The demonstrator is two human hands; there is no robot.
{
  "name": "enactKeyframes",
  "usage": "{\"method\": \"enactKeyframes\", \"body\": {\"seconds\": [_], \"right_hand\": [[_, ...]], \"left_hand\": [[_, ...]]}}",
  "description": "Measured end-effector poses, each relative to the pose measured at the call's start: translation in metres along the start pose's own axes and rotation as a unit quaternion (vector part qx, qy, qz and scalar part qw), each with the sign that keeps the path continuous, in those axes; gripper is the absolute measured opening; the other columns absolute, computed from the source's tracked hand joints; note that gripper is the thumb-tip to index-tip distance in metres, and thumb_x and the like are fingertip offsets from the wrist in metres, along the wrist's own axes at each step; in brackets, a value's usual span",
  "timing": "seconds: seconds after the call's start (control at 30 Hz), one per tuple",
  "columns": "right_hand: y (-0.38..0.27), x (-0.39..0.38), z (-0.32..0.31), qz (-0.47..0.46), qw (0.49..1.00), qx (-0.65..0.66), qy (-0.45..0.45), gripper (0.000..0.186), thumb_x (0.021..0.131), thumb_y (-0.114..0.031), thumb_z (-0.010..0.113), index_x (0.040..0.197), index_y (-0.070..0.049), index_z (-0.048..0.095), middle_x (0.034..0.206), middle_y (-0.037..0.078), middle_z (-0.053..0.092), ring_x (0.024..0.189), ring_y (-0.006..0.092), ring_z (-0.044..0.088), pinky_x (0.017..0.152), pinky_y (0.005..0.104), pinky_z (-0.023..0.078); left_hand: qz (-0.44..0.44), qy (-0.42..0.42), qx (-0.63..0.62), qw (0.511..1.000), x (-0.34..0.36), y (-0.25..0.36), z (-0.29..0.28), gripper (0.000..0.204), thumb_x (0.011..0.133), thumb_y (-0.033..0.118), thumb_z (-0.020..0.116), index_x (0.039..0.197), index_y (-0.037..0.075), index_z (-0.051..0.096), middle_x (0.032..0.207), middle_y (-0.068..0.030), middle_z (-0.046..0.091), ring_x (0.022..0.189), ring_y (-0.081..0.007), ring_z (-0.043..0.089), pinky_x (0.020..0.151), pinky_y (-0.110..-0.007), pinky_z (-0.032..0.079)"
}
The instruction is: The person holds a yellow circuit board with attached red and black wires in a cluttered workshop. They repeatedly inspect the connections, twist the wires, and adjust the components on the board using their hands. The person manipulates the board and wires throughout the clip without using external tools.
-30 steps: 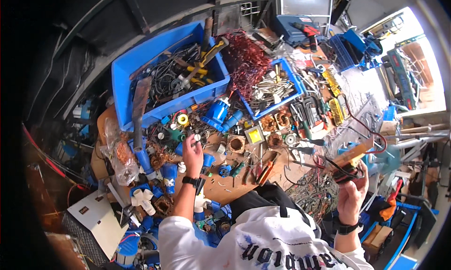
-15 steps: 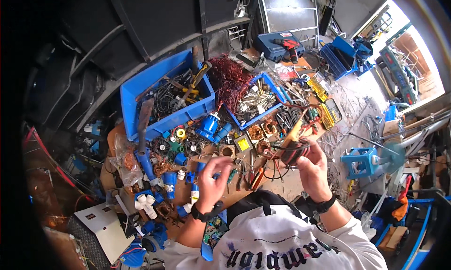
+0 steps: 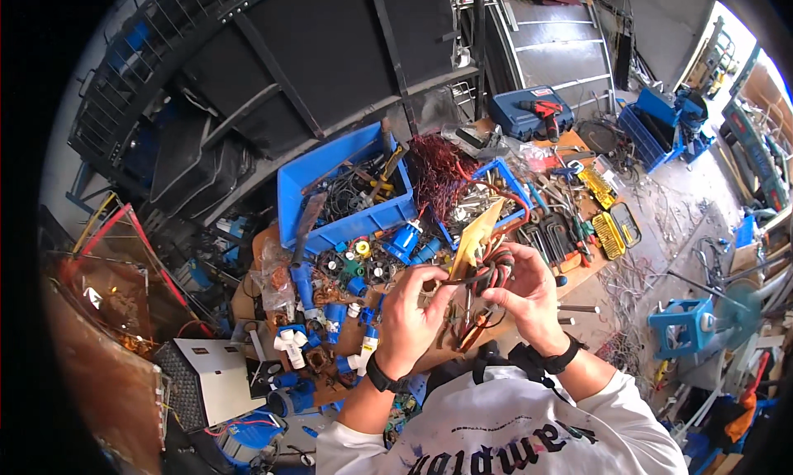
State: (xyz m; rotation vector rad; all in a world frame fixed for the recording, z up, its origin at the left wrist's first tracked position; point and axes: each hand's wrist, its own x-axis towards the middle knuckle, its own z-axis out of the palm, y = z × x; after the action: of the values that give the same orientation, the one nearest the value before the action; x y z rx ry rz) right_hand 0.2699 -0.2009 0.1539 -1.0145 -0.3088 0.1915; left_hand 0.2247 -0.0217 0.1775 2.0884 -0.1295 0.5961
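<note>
Over the near edge of the workbench I hold up a coiled bundle of red and black wires (image 3: 497, 270). My right hand (image 3: 535, 300) is closed around the bundle's right side, thumb in front. My left hand (image 3: 410, 318) pinches the bundle's left end, where a dark wire crosses its fingertips. A flat yellowish piece (image 3: 477, 231) stands up from the wires, tilted to the right. From it a red wire (image 3: 522, 201) loops out over the bench. Just below the hands lie pliers with orange handles (image 3: 474, 330), partly covered by wires.
Behind is a blue crate (image 3: 351, 227) of cables and tools, beside a heap of thin dark-red wire (image 3: 442, 165). Hex keys (image 3: 555, 237) and yellow bit cases (image 3: 610, 234) lie right. Blue and white pipe fittings (image 3: 291, 347) crowd the left. A blue stool (image 3: 681, 326) stands at right.
My left hand has come in from the left, from hanging free to pinching the bundle. The right hand has turned the wires more toward me. The head view has swung left.
</note>
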Motion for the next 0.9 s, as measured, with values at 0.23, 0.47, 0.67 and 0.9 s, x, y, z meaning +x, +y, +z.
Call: {"method": "enactKeyframes", "body": {"seconds": [0.23,0.47,0.67,0.9], "right_hand": [[-0.012,-0.003,-0.023,-0.041,0.999,-0.008,-0.008,0.058,0.072,0.011,0.074,0.122,0.000,0.046,0.117,0.009,0.050,0.108,0.0168,0.054,0.090,0.0304,0.051],[-0.024,0.003,-0.031,-0.118,0.991,-0.063,-0.024,0.059,0.070,0.008,0.077,0.120,0.000,0.048,0.120,0.010,0.049,0.110,0.0162,0.052,0.095,0.0316,0.047],[-0.035,0.013,-0.038,-0.175,0.980,-0.088,-0.014,0.059,0.068,0.010,0.076,0.119,-0.002,0.049,0.121,0.010,0.049,0.114,0.0188,0.052,0.098,0.0332,0.046],[-0.040,0.004,-0.037,-0.120,0.988,-0.058,-0.084,0.058,0.069,0.007,0.078,0.118,-0.001,0.049,0.121,0.010,0.050,0.113,0.0186,0.052,0.097,0.0345,0.047]], "left_hand": [[0.054,0.056,0.014,0.997,-0.001,0.025,0.004,0.015,0.080,0.002,0.071,0.087,0.000,0.058,0.078,-0.0101,0.061,0.065,-0.0230,0.057,0.060,-0.031,0.047],[0.077,0.045,0.055,0.994,-0.015,0.039,0.009,0.011,0.081,0.005,0.071,0.088,0.002,0.063,0.071,-0.0080,0.058,0.055,-0.0192,0.054,0.049,-0.029,0.043],[0.028,0.007,0.119,0.992,-0.016,0.071,0.002,0.012,0.082,0.009,0.071,0.088,0.002,0.064,0.070,-0.0087,0.061,0.058,-0.0201,0.060,0.051,-0.031,0.047],[-0.065,0.066,-0.003,0.996,-0.002,0.068,-0.010,0.010,0.088,0.008,0.067,0.088,-0.002,0.062,0.075,0.0006,0.060,0.068,-0.0046,0.052,0.062,-0.019,0.042]]}}
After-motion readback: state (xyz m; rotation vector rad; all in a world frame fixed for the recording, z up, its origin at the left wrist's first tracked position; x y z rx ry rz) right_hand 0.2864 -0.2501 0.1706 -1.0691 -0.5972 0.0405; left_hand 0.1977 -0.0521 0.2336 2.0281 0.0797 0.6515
